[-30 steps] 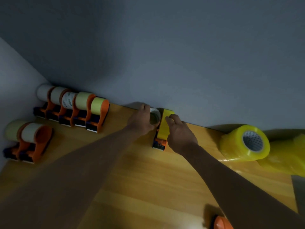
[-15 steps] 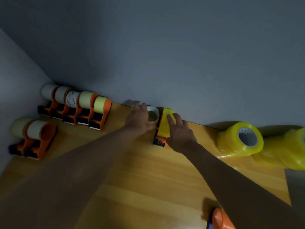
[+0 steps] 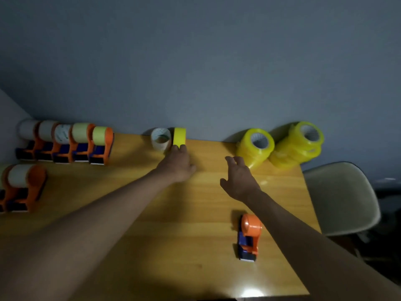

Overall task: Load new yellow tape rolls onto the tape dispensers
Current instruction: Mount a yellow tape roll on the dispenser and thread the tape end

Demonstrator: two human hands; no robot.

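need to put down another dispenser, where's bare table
Bare wood lies near the front edge, left of the lone orange dispenser. Crowded: loaded dispensers at far left, and wrapped yellow roll packs at far right.

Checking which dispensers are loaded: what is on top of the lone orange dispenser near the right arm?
Nothing: the lone orange dispenser carries no tape roll, and its orange hub is bare. Its underside against the wooden table is hidden.
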